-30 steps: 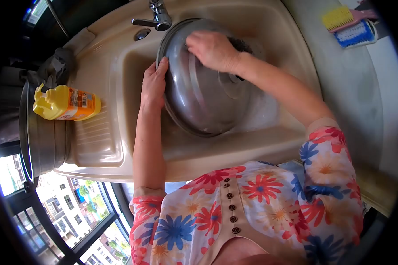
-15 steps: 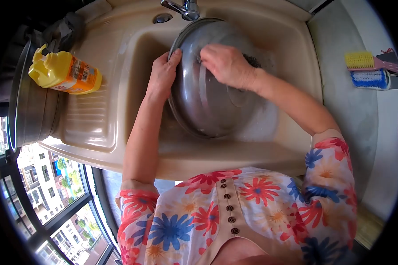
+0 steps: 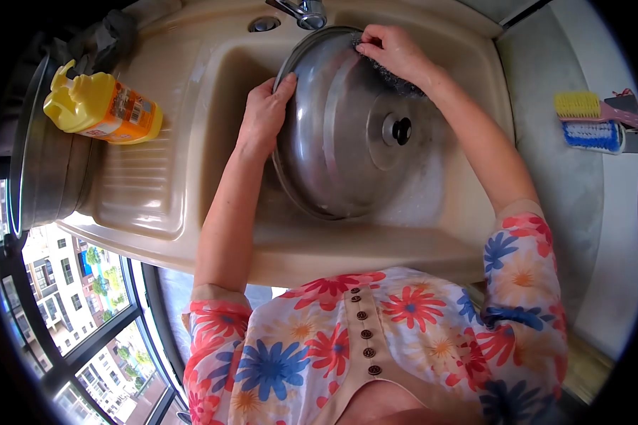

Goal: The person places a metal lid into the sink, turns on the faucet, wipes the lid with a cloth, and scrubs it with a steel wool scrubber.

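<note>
A large round metal pot lid (image 3: 340, 134) with a black knob (image 3: 401, 131) stands tilted inside the beige sink (image 3: 227, 78). My left hand (image 3: 266, 113) grips its left rim, thumb on the outer face and the other fingers mostly hidden behind. Near the lid's upper edge, my right hand (image 3: 395, 55) is closed on a dark steel wool scrubber (image 3: 393, 76), which presses against the metal. Part of the scrubber is covered by the fingers. Whitish wet residue shows on the sink floor beside the lid.
A chrome faucet (image 3: 308, 13) juts over the sink's back edge. On the ribbed drainboard (image 3: 142, 191) lies a yellow detergent bottle (image 3: 110, 110). A big metal pot (image 3: 53, 156) stands at far left, and yellow and blue brushes (image 3: 592, 134) rest at right. Windows are at lower left.
My right hand has moved up and right with the scrubber, from the lid's middle to its upper edge, uncovering the knob. My left hand keeps its hold on the rim.
</note>
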Demonstrator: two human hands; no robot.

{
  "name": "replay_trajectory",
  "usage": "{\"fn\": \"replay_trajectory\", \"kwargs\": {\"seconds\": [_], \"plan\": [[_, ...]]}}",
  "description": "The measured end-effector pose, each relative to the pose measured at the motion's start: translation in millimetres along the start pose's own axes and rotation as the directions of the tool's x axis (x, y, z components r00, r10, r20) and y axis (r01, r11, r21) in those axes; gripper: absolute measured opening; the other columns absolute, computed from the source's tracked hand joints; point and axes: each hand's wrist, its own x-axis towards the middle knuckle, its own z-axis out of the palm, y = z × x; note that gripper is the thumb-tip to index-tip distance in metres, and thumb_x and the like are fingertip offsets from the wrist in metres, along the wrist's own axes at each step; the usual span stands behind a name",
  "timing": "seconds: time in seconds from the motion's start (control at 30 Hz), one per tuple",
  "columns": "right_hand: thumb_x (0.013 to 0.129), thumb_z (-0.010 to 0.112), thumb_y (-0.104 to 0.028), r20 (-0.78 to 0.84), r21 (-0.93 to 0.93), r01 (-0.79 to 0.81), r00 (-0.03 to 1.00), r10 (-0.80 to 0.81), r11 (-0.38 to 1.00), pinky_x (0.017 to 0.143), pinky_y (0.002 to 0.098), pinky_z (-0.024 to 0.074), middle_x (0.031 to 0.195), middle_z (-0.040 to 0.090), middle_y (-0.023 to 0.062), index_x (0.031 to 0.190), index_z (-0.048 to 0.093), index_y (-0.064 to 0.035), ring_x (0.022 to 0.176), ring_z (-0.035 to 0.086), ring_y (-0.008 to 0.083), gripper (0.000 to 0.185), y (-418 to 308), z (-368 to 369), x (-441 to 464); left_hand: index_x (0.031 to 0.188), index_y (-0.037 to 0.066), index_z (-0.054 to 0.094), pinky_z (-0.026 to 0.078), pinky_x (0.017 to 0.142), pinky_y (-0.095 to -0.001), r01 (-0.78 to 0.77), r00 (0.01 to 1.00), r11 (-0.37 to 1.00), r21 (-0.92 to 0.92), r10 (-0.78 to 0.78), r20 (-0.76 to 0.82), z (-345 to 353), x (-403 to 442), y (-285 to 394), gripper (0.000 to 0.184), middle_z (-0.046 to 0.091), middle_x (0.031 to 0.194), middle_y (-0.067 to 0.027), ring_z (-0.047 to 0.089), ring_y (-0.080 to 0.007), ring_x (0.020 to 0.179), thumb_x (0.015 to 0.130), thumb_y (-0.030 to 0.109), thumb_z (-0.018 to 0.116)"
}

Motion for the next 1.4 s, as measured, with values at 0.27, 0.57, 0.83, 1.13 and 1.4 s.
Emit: {"fn": "replay_trajectory", "kwargs": {"seconds": [0.27, 0.57, 0.83, 1.13, 1.4], "plan": [[0.077, 0.058, -0.006, -0.015, -0.268, 0.462, 0.875, -0.483, 0.845, 0.070, 0.0377, 0.0454, 0.082, 0.053, 0.0100, 0.084, 0.057, -0.0031, 0.082, 0.054, 0.0285, 0.008, -55, 21, -33, 0.105, -0.005, 0.058, 0.046, 0.069, -0.0284, -0.052, 0.998, 0.996, 0.071, 0.054, -0.019, -2, 1, -1, 0.038, 0.062, 0.085, -0.0076, 0.056, -0.0122, 0.073, 0.091, 0.030, 0.053], [0.076, 0.057, -0.006, 0.066, -0.266, 0.582, 0.807, -0.587, 0.769, 0.067, 0.0371, 0.0451, 0.075, 0.050, 0.0096, 0.077, 0.053, -0.0035, 0.077, 0.052, 0.0282, 0.006, -58, 18, -30, 0.105, -0.005, 0.058, 0.046, 0.069, -0.0289, -0.024, 1.000, 0.997, 0.067, 0.026, -0.014, -1, -3, 0, 0.039, 0.062, 0.085, -0.0084, 0.056, -0.0127, 0.073, 0.091, 0.030, 0.053], [0.075, 0.058, -0.006, 0.118, -0.324, 0.571, 0.815, -0.567, 0.754, 0.067, 0.0379, 0.0450, 0.077, 0.053, 0.0099, 0.078, 0.054, -0.0026, 0.077, 0.053, 0.0287, 0.006, -48, 6, -16, 0.104, -0.006, 0.058, 0.047, 0.068, -0.0287, -0.040, 0.999, 0.996, 0.082, 0.042, -0.017, 2, -2, 1, 0.039, 0.062, 0.085, -0.0085, 0.056, -0.0131, 0.074, 0.091, 0.030, 0.052], [0.075, 0.057, -0.006, 0.089, -0.390, 0.537, 0.831, -0.550, 0.748, 0.069, 0.0365, 0.0463, 0.078, 0.055, 0.0089, 0.080, 0.056, -0.0020, 0.079, 0.054, 0.0275, 0.006, -21, -4, -3, 0.103, -0.005, 0.058, 0.046, 0.067, -0.0284, -0.035, 0.999, 0.996, 0.083, 0.036, -0.009, 1, -1, -1, 0.039, 0.062, 0.084, -0.0076, 0.055, -0.0127, 0.073, 0.091, 0.031, 0.052], [0.077, 0.056, -0.007, 0.137, -0.363, 0.567, 0.818, -0.559, 0.740, 0.070, 0.0352, 0.0465, 0.080, 0.055, 0.0081, 0.084, 0.058, -0.0020, 0.081, 0.054, 0.0259, 0.009, -20, -3, 0, 0.103, -0.006, 0.058, 0.046, 0.068, -0.0283, -0.029, 1.000, 0.994, 0.104, 0.029, -0.001, 2, 2, 1, 0.040, 0.061, 0.083, -0.0076, 0.054, -0.0120, 0.073, 0.091, 0.032, 0.053]]}}
